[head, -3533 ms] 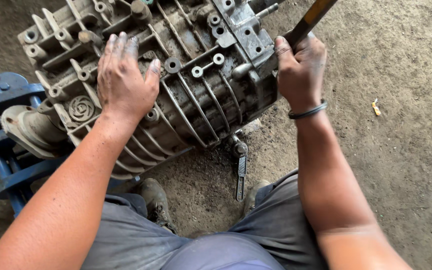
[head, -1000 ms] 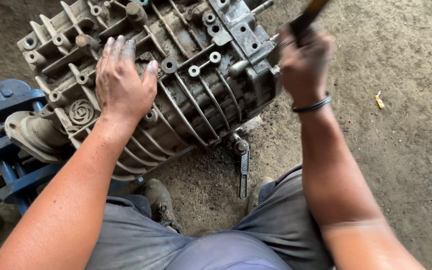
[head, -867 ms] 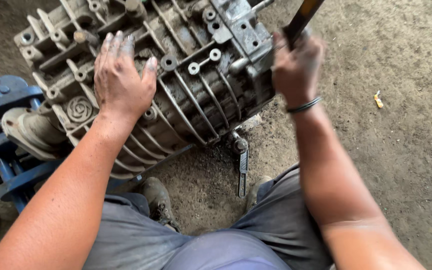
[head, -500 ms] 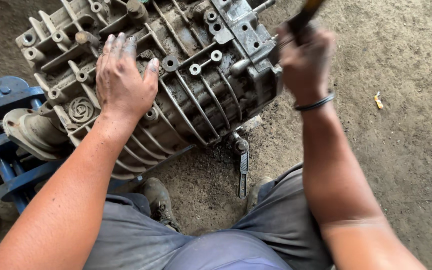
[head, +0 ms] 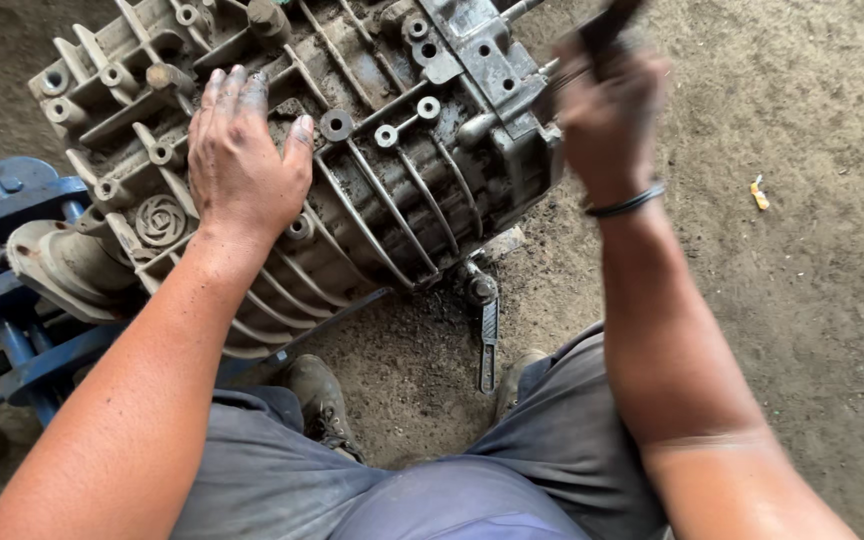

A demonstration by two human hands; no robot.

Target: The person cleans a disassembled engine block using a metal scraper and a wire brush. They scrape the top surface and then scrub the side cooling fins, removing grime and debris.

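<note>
A grimy, ribbed metal gearbox casing (head: 392, 170) lies on the dirt floor in front of me. My left hand (head: 245, 160) rests flat on its upper ribs, fingers spread, holding nothing. At the casing's right end my right hand (head: 607, 105) is blurred and closed around the dark handle of a tool (head: 610, 22) that runs off the top edge of the view. A black band sits on that wrist.
A ratchet wrench (head: 485, 325) lies on the ground below the casing, near my shoes. A blue metal stand (head: 12, 290) holds the casing's left end. A small yellowish scrap (head: 759, 192) lies on the dirt at right.
My right hand has been swinging the tool up and down beside the casing's right end and is now raised and blurred. The left hand has stayed pressed on the casing.
</note>
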